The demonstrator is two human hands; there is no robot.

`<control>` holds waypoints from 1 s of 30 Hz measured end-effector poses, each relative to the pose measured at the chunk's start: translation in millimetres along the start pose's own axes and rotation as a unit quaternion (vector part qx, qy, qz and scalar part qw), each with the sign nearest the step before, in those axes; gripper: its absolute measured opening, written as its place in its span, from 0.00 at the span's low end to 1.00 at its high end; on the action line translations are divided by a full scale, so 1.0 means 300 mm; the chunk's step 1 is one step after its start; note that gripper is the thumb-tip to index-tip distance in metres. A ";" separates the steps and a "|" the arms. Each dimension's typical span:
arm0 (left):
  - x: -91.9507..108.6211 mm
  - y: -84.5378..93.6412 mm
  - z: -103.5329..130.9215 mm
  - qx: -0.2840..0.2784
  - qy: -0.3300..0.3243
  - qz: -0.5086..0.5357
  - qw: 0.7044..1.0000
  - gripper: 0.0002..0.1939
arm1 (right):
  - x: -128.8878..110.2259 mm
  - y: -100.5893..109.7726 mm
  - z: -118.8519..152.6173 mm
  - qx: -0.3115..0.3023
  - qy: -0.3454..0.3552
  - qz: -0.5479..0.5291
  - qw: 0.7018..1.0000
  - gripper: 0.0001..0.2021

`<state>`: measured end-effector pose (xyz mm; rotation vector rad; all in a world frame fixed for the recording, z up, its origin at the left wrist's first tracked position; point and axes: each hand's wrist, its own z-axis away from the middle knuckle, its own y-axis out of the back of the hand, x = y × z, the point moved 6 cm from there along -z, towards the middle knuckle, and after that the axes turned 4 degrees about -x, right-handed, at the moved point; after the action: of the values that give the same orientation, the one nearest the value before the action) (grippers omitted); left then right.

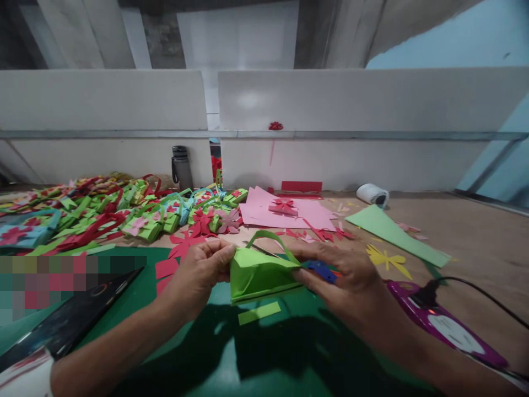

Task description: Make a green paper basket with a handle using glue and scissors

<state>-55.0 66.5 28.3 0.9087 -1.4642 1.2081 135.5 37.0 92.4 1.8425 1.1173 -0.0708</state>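
Observation:
Between my two hands hangs a small green paper bag (264, 275) with a looped paper handle, held up over a dark green cutting mat (198, 353). My left hand (210, 264) pinches its left top corner. My right hand (341, 270) grips the right corner between thumb and fingers. Behind the right fingers shows a blue tool with a bit of orange (322, 271), mostly hidden, so I cannot tell its kind. On the mat below the bag lies a short light green paper strip (259, 313).
Finished-looking paper bags (152, 220) with flowers pile up at the left. Pink sheets (256, 212) and red scraps lie behind my hands. A purple power strip (446, 325) with a plugged-in cord sits right. A black tablet-like slab (82, 314) lies left; a dark bottle (182, 168) stands behind.

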 end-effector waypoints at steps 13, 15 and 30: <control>0.000 -0.025 0.035 -0.001 -0.017 -0.120 0.993 0.15 | 0.044 -0.085 0.002 -0.095 -0.074 -0.191 0.974 0.21; 0.016 -0.028 0.041 0.012 -0.036 -0.150 0.988 0.15 | 0.054 -0.090 0.012 -0.086 -0.080 -0.188 0.975 0.22; 0.044 -0.011 0.031 0.028 -0.067 -0.235 0.969 0.14 | 0.018 -0.059 0.016 -0.060 -0.082 -0.140 0.985 0.18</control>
<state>-56.9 57.2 41.7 1.3099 -1.2255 0.8510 127.8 39.6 75.1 1.5345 1.2298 -0.3060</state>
